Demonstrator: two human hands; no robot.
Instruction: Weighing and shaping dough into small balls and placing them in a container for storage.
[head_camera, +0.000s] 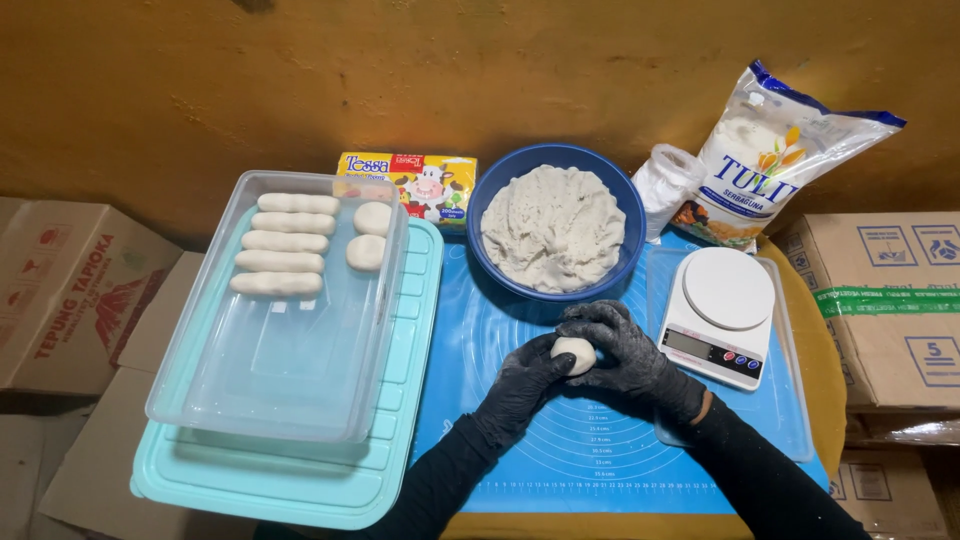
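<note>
— What's in the hands?

— A small pale dough ball (575, 353), smooth and rounded, cupped between both black-gloved hands over the blue silicone mat (560, 440), just in front of the blue bowl (630, 225). The left hand (520, 385) wraps it from below and the side; the right hand (625, 350) curls over the top. Fingers of both are bent and closed around it, pressing on its surface, so only part of the ball shows.

— And the bowl?

— Round, deep blue, filled with a rough, lumpy mass of off-white dough (553, 225).

— What else holds dough?

— To the left, a clear plastic box (290, 370) sitting on a turquoise lid (400, 440). At its far end lie five long dough logs (285, 245) stacked in a column, with two round dough pieces (368, 235) beside them. The near part of the box is bare.

— To the right?

— A white kitchen scale (720, 315) with a round platform, on a clear tray. Behind it a glossy flour bag (765, 165) leans against the wall, a roll of thin plastic bags (668, 180) touching it. A yellow carton (410, 180) stands behind the box.
</note>
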